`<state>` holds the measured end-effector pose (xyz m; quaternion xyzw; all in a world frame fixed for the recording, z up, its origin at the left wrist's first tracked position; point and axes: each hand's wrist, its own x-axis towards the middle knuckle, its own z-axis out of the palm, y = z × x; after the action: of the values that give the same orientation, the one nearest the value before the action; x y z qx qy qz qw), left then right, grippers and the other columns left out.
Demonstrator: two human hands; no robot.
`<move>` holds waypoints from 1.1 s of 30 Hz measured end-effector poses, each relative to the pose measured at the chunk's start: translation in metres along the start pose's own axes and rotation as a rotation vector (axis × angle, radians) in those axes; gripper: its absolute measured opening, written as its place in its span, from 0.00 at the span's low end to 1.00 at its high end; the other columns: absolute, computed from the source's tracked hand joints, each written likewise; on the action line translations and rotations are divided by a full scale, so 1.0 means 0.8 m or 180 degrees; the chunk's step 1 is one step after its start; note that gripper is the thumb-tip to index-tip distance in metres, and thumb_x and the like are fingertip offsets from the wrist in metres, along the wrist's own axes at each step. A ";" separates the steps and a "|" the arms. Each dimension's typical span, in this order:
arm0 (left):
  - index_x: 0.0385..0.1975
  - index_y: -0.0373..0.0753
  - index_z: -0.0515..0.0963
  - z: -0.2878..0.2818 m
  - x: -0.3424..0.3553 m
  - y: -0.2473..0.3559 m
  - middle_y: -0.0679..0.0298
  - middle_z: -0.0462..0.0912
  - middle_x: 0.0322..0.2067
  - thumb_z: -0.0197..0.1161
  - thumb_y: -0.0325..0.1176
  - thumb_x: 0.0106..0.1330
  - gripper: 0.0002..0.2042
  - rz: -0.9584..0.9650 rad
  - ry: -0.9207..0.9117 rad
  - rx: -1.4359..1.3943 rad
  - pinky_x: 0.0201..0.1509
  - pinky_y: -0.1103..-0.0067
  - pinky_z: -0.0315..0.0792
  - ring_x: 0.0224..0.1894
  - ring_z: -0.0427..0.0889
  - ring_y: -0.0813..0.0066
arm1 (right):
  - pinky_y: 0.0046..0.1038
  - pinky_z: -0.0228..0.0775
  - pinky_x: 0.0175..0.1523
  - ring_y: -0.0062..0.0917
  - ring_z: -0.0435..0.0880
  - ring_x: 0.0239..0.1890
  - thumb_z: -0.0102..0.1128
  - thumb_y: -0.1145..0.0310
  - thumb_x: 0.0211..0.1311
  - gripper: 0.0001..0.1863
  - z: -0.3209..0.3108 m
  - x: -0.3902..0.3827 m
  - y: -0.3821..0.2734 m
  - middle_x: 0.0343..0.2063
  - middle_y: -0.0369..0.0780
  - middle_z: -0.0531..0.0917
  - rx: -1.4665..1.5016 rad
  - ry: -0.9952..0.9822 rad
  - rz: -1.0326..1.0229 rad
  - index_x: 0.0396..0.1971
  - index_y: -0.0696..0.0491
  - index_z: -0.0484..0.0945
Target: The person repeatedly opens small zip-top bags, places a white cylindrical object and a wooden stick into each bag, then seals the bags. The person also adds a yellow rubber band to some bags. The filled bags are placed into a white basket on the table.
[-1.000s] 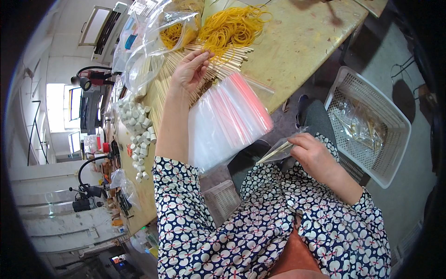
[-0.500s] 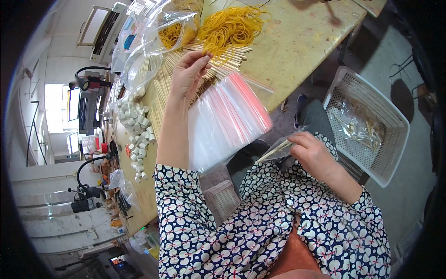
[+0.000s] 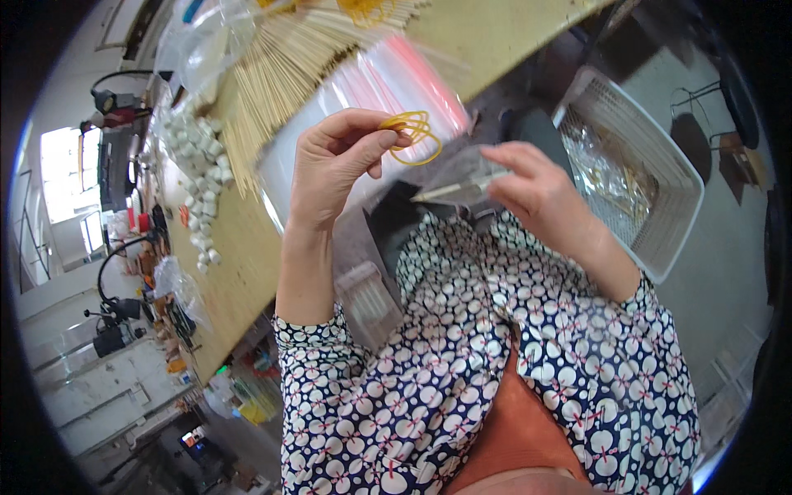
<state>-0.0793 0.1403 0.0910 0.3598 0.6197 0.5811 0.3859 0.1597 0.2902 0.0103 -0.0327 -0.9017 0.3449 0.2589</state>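
My left hand (image 3: 334,169) holds a few loose yellow rubber bands (image 3: 419,132) between thumb and fingertips, above a stack of clear zip bags with pink edges (image 3: 429,82). My right hand (image 3: 544,198), slightly blurred, grips a clear bag (image 3: 458,186) with thin pale sticks inside, just right of and below the bands. Behind the stack lie many long wooden sticks (image 3: 276,70) in a fan, with a pile of yellow bands (image 3: 367,10) at the top edge.
The worktable (image 3: 528,29) carries small white cylinders (image 3: 202,157), crumpled plastic and black gooseneck lamps (image 3: 124,309). A white basket (image 3: 693,186) of filled bags stands at right; a smaller container (image 3: 363,305) sits below the table edge.
My left hand has left the band pile and come down and right, carrying several bands toward my right hand. My right hand and bag have risen slightly; the view has shifted.
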 end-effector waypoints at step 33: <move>0.36 0.40 0.89 0.012 -0.145 -0.082 0.61 0.84 0.49 0.72 0.29 0.58 0.07 0.0842 0.0752 0.3726 0.51 0.72 0.77 0.49 0.81 0.64 | 0.36 0.75 0.63 0.41 0.79 0.60 0.63 0.77 0.53 0.05 0.052 0.043 -0.053 0.54 0.48 0.82 -0.0278 -0.0984 -0.0683 0.30 0.61 0.80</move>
<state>-0.0189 0.0370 0.0323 0.5191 0.8247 0.2231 -0.0226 0.1149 0.2405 0.0264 0.1058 -0.9431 0.2768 0.1509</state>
